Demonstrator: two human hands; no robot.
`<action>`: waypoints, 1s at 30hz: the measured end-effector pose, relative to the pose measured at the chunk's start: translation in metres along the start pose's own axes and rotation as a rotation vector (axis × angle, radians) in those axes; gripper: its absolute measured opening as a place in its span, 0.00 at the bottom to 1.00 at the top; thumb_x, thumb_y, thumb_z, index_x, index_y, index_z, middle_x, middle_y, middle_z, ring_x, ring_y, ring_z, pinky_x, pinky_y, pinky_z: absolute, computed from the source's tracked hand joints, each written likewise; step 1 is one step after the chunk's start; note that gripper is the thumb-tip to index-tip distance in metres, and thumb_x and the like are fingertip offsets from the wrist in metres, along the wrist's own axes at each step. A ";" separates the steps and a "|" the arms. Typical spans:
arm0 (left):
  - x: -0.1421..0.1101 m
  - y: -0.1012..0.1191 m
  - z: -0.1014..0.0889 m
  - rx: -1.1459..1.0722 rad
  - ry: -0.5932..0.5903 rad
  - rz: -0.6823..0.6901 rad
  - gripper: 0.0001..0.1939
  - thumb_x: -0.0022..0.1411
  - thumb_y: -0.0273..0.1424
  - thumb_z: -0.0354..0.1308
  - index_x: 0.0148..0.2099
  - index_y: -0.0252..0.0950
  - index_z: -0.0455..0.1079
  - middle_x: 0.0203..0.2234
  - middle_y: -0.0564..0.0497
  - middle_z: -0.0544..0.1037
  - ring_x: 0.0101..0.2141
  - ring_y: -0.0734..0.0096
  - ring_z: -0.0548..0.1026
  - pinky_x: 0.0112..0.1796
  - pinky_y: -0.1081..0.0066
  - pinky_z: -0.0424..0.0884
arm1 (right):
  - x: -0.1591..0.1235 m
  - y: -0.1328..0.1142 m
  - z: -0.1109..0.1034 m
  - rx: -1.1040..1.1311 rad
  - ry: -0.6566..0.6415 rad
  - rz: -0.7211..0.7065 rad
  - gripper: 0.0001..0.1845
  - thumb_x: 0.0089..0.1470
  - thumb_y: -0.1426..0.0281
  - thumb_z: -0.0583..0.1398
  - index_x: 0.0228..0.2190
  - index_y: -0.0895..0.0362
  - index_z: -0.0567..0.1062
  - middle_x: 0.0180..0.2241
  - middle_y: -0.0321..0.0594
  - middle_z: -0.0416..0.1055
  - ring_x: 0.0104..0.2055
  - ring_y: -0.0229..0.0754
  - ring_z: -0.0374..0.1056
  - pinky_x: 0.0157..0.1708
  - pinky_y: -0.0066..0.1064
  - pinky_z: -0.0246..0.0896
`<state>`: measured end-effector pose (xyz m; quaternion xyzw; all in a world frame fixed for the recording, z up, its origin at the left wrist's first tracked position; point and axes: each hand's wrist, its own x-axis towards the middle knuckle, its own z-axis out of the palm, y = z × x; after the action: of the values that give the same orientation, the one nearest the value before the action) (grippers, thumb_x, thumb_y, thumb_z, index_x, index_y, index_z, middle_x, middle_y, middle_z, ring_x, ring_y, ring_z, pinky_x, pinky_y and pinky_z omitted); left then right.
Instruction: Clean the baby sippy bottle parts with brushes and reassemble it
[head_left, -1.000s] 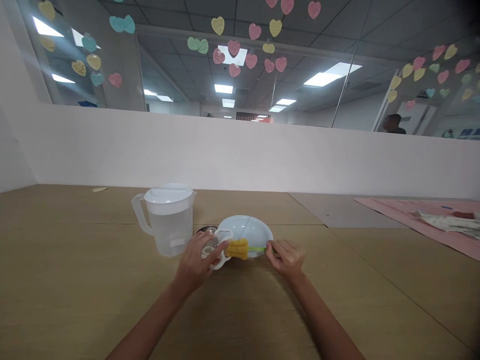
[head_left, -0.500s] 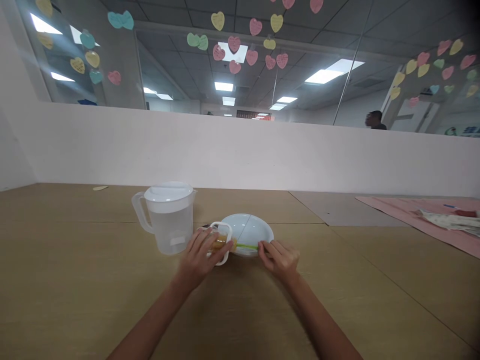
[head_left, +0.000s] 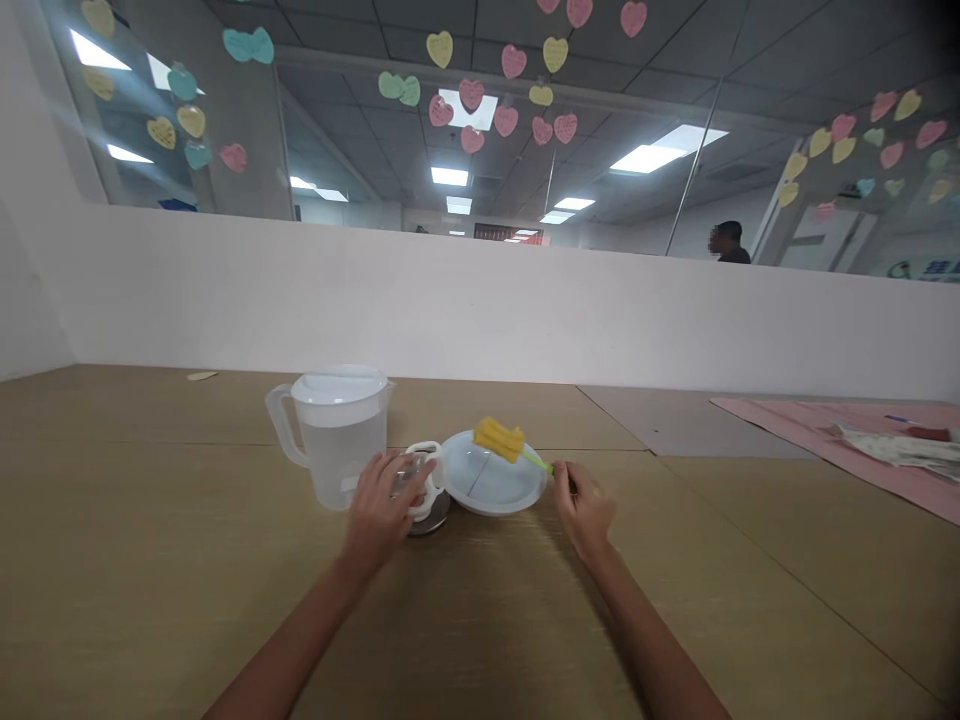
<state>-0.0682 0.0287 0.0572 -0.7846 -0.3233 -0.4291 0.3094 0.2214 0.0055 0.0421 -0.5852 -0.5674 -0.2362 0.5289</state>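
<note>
Left hand [head_left: 382,508] gripped small clear white-handled cup [head_left: 418,480] on wooden desk [head_left: 150,560]. Right hand [head_left: 583,505] pinched green handle of yellow sponge brush [head_left: 499,439], raised over white plate [head_left: 491,482]. Lidded translucent pitcher [head_left: 337,435] stood at cup's 10 o'clock.

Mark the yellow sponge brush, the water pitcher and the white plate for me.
yellow sponge brush [head_left: 498,439], head view, on the sponge head.
water pitcher [head_left: 343,450], head view, on the translucent side wall.
white plate [head_left: 501,488], head view, on the bare inner surface near the rim.
</note>
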 end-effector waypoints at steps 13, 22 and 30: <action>-0.020 0.067 -0.006 -0.555 -0.246 -0.124 0.30 0.57 0.36 0.55 0.59 0.37 0.50 0.48 0.42 0.71 0.46 0.59 0.71 0.46 0.63 0.69 | -0.001 0.016 0.018 -0.423 -0.620 0.328 0.21 0.55 0.81 0.44 0.47 0.64 0.66 0.42 0.51 0.68 0.38 0.43 0.67 0.33 0.29 0.55; -0.021 0.073 -0.004 -0.783 -0.405 -0.210 0.34 0.59 0.35 0.53 0.63 0.37 0.42 0.52 0.40 0.65 0.50 0.57 0.67 0.48 0.61 0.66 | -0.005 0.018 0.020 -0.546 -0.903 0.193 0.15 0.53 0.82 0.49 0.37 0.64 0.73 0.38 0.52 0.70 0.43 0.47 0.66 0.37 0.31 0.56; -0.016 0.072 -0.005 -0.960 -0.475 -0.340 0.32 0.60 0.35 0.53 0.62 0.37 0.42 0.52 0.41 0.65 0.50 0.60 0.67 0.50 0.62 0.64 | -0.007 0.016 0.022 -0.537 -0.909 0.218 0.14 0.53 0.79 0.49 0.37 0.64 0.73 0.39 0.52 0.70 0.43 0.46 0.66 0.35 0.30 0.57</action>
<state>-0.0219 -0.0223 0.0309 -0.8493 -0.2744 -0.3836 -0.2370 0.2268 0.0253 0.0230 -0.7987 -0.5946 -0.0396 0.0833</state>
